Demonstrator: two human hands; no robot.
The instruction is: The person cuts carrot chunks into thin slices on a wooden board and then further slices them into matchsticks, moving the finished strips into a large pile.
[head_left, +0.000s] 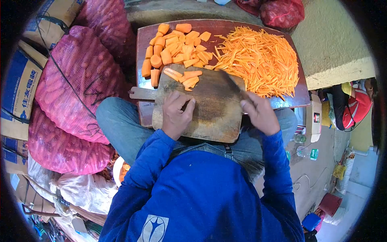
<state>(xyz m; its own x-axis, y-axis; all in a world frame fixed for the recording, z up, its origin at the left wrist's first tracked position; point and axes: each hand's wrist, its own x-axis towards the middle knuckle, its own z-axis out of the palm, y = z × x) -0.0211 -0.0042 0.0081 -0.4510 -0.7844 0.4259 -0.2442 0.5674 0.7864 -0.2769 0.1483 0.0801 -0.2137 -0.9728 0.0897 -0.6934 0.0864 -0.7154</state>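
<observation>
A wooden cutting board (pixel 213 125) lies across my lap, its handle pointing left. My left hand (pixel 177 113) rests on the board's left part with fingers curled; whatever they may hold is hidden. Just beyond those fingers lie a few carrot slices (pixel 191 82). My right hand (pixel 261 113) is closed around the handle of a knife (pixel 231 84), whose dark blade is blurred and slants over the board's right side. Peeled carrot chunks (pixel 173 46) are gathered behind the board at left. A large heap of carrot strips (pixel 258 60) spreads at right.
Under the carrots is a reddish-brown table (pixel 142 40). Pink mesh sacks of carrots (pixel 80 86) crowd the left side, beside cardboard boxes (pixel 24 92). A white container (pixel 119 171) with carrot pieces stands by my left leg. Plastic bottles (pixel 306 152) are on the floor at right.
</observation>
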